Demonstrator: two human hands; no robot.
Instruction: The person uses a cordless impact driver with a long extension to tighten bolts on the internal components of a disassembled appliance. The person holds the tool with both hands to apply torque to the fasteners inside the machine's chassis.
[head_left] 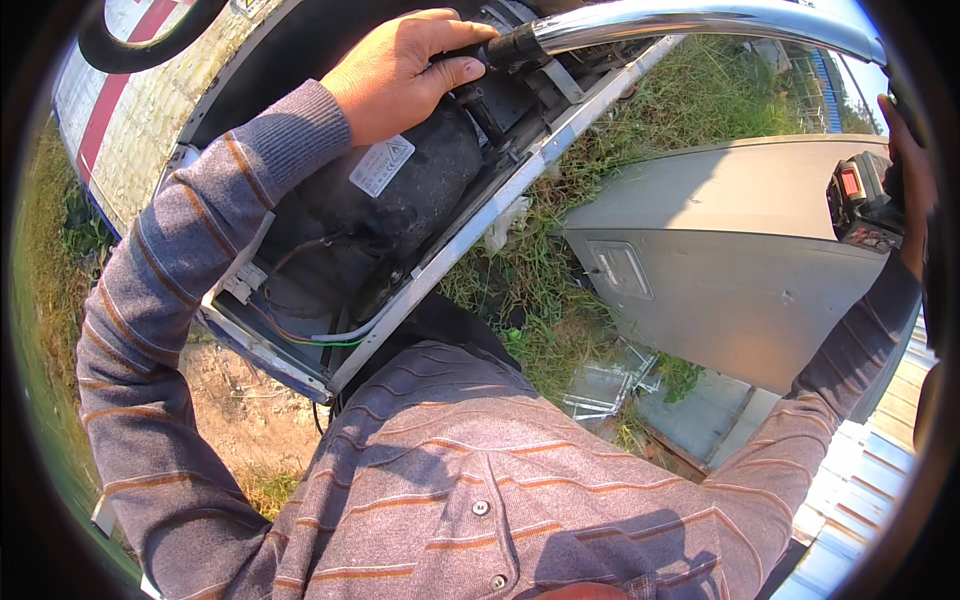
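My left hand (pixel 400 85) is closed on a black fitting (pixel 500 52) at the left end of a curved chrome tube (pixel 690 20), above an open metal housing (pixel 455 245). Inside sit a dark rounded unit (pixel 420 190) with a white label, a metal bracket and thin wires (pixel 315 335). At the far right, my right hand (pixel 910 165) grips a black power tool (pixel 865 200) with a red part, near where the tube bends down. The tool's front end and most of those fingers are hidden at the rim of the view.
A large grey metal cabinet (pixel 700 280) lies in the grass (pixel 680 100) to the right, with metal scraps (pixel 610 390) and a flat sheet below it. Corrugated sheeting (pixel 890 440) is at the lower right. A weathered white panel with a red stripe (pixel 140 90) stands upper left, bare dirt (pixel 240 410) beneath.
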